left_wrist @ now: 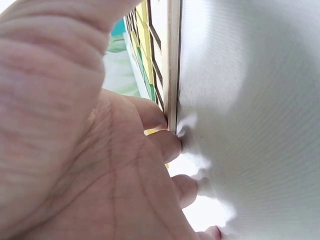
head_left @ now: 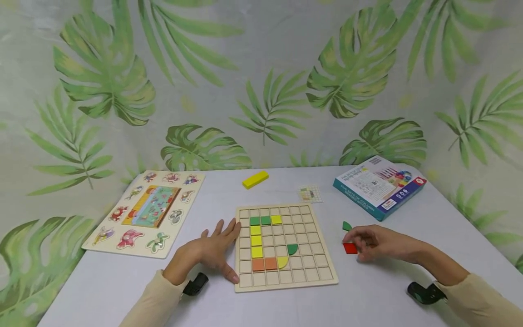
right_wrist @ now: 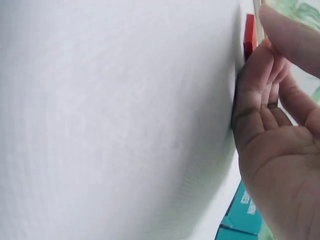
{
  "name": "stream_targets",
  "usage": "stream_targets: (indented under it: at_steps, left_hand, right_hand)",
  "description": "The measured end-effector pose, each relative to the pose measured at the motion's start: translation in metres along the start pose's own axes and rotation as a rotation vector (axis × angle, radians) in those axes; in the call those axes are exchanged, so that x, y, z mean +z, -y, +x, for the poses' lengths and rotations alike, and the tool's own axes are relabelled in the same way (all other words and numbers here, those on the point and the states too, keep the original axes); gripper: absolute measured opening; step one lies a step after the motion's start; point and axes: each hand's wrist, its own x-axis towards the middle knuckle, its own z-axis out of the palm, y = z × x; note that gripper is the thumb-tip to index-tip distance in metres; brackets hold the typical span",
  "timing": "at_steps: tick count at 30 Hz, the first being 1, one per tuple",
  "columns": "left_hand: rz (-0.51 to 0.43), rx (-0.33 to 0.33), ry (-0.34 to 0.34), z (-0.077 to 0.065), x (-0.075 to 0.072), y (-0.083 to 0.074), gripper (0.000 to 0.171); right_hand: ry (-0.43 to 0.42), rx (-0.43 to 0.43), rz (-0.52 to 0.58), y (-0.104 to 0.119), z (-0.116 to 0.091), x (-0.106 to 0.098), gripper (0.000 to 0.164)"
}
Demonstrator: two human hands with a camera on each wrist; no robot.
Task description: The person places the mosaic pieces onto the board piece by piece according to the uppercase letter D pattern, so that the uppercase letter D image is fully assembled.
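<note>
A wooden grid board [head_left: 300,275] lies on the table, with green squares [head_left: 265,220], yellow squares [head_left: 256,240], orange squares [head_left: 270,263], a yellow quarter-round piece [head_left: 283,262] and a green one [head_left: 292,249] in its cells. My left hand [head_left: 212,250] rests at the board's left edge, fingers spread and thumb near the lower corner. To the right of the board, my right hand [head_left: 373,243] hovers low with loosely bent fingers right at a red tile [head_left: 350,248]. Just behind those fingers lies a green quarter-round piece [head_left: 347,225]. Nothing shows between the right thumb and fingers.
A yellow block [head_left: 255,179] and a small pattern card [head_left: 310,194] lie behind the board. At the back right is a teal-sided box [head_left: 377,186]. An animal puzzle board [head_left: 98,244] occupies the left side. A leaf-print cloth [head_left: 269,91] hangs behind the table.
</note>
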Motion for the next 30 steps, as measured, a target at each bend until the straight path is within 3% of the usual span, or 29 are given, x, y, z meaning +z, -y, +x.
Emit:
stream_targets:
  at_steps: [12,16,21,30]
  left_hand:
    - [0.002,0.005,-0.003,0.000,0.000,0.001,0.137]
    - [0.005,0.000,-0.004,0.001,0.000,0.001,0.137]
    - [0.016,-0.005,-0.010,0.001,0.000,0.000,0.137]
    - [0.013,-0.008,-0.022,0.000,0.000,-0.001,0.137]
  right_hand:
    - [-0.099,0.087,-0.039,0.002,0.006,0.011,0.038]
    - [-0.128,0.073,-0.057,0.001,0.005,0.013,0.043]
    - [-0.132,0.069,-0.090,0.003,0.006,0.012,0.047]
    - [-0.123,0.087,-0.150,0.004,0.009,0.012,0.035]
